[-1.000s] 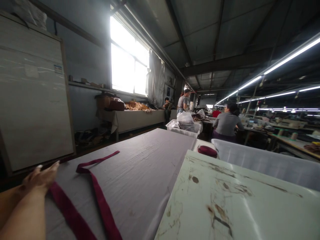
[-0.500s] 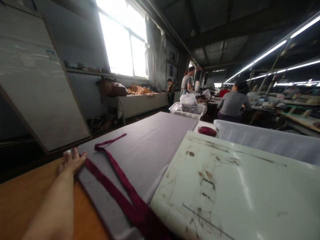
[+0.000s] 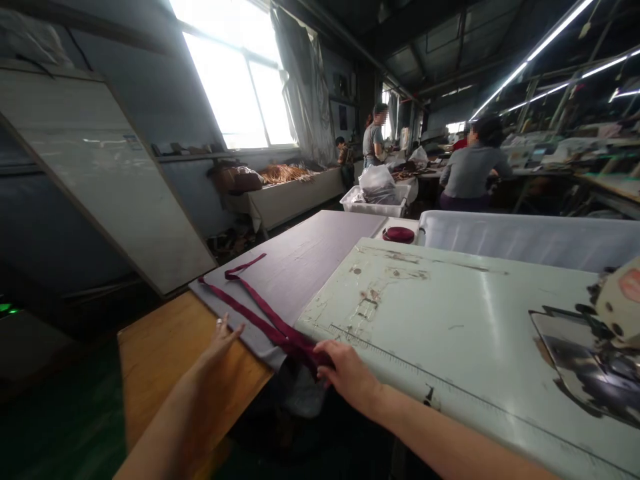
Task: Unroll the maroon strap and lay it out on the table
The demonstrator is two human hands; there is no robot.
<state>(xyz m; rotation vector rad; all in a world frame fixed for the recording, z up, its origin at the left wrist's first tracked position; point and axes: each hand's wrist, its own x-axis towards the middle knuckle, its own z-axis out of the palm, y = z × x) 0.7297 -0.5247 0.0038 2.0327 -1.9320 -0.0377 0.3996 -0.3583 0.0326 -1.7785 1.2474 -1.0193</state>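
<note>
Where only the left hand (image 3: 224, 337) had pressed the maroon strap (image 3: 260, 313), the right hand (image 3: 347, 373) had now closed on it beside the white worktable's (image 3: 450, 313) near corner; the left hovered open, fingers spread, nearby.

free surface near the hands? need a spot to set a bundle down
Bare: pale worktop between the right hand and the sewing machine; wooden table around the left hand; grey cloth beyond the maroon strip. Crowded: the near corner, where the right hand grips the bunched strip.
</note>
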